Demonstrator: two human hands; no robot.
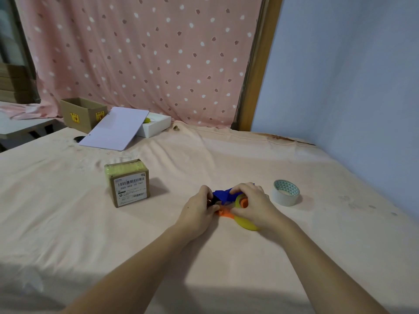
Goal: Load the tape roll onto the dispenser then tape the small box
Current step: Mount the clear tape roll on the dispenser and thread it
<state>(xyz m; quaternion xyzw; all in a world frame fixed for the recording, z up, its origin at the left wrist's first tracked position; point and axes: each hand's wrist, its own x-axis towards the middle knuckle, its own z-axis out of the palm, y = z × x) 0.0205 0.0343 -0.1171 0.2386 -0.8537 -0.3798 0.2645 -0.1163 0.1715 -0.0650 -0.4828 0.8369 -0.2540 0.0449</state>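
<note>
A blue, orange and yellow tape dispenser [223, 195] lies on the pink cloth at the middle of the table. My left hand [199, 208] grips its left end. My right hand [251, 203] covers its right side and yellow handle, fingers curled over it. A white tape roll [286, 193] with a teal triangle-patterned core lies apart on the cloth, to the right of my right hand. The small cardboard box [128, 182], with a barcode label facing me and greenish tape across its top, stands to the left of my hands.
At the back left stand an open cardboard box [82, 114] and a white box [156, 126] with a white lid [115, 129] leaning on it. A spotted pink curtain hangs behind. A blue wall [351, 87] borders the table on the right.
</note>
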